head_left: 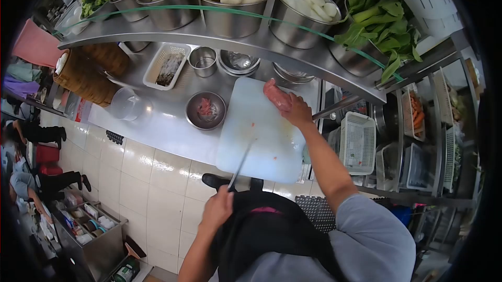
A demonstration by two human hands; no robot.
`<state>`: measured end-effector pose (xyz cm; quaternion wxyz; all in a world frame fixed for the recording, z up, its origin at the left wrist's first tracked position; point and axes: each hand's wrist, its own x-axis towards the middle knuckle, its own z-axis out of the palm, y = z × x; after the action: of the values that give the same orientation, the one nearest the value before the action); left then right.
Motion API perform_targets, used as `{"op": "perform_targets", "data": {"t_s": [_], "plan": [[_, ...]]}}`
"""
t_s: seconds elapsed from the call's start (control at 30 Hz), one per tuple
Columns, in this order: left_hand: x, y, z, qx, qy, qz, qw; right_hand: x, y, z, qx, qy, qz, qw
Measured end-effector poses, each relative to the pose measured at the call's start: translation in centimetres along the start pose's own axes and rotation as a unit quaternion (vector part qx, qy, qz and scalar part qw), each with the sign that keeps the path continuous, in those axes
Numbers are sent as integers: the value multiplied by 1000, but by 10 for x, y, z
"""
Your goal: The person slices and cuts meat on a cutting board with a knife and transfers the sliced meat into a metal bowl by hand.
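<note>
My left hand [217,207] is closed around the handle of a knife [240,166]. Its narrow blade points up and away, the tip over the near part of a white cutting board [238,109]. At the board's far right, my right hand [298,112] grips the near end of a piece of raw red meat [276,95]; the fingertips are partly hidden. Small red scraps dot the board. Just left of it stands a metal bowl [192,121] with a few pieces of raw meat [205,107] inside.
Behind the board are stacked metal bowls [230,67], a metal pot [203,59] and a white basket [167,67]. A raised shelf [209,30] carries several filled pots. White baskets [358,141] stand at right. Two people [39,182] are at far left.
</note>
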<state>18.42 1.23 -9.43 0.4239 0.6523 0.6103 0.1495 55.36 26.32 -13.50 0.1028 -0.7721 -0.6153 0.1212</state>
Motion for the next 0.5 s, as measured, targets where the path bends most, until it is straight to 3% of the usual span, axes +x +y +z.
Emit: {"op": "perform_targets", "data": {"t_s": [0.17,0.3,0.4,0.47,0.5], "plan": [[46,7,28,59,-32,51,996,13,-17,-15,4,-83,6,997],[56,-2,17,87,25,8,996,-2,-36,-41,1,-117,43,992],[46,-25,6,97,58,-34,993,-20,-34,-36,36,-174,-34,983],[36,-33,4,92,51,-33,994,-47,-35,-36,11,-105,-203,974],[30,-35,5,88,42,-26,995,-56,-33,-32,12,-111,-206,972]]}}
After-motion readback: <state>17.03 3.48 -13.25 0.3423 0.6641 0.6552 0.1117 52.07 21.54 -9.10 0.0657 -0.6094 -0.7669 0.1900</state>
